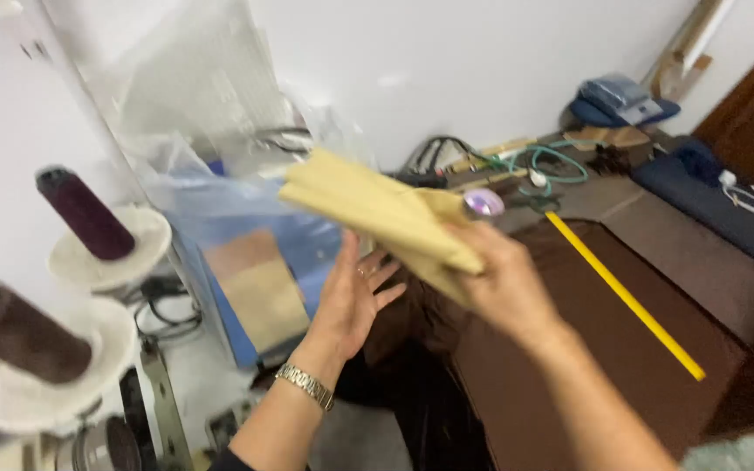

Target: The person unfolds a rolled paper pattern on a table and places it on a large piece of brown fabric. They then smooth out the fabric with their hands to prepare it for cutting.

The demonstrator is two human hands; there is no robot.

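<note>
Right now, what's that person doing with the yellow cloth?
A person is holding a folded tan-yellow cloth up in the right hand, with the grip closed around one end. The left hand is open, palm up, just under the cloth, and there is a metal watch on that wrist. Below the hands lies brown fabric with a yellow measuring stick on it. Two dark thread spools stand on the left. The picture is a bit blurry.
</note>
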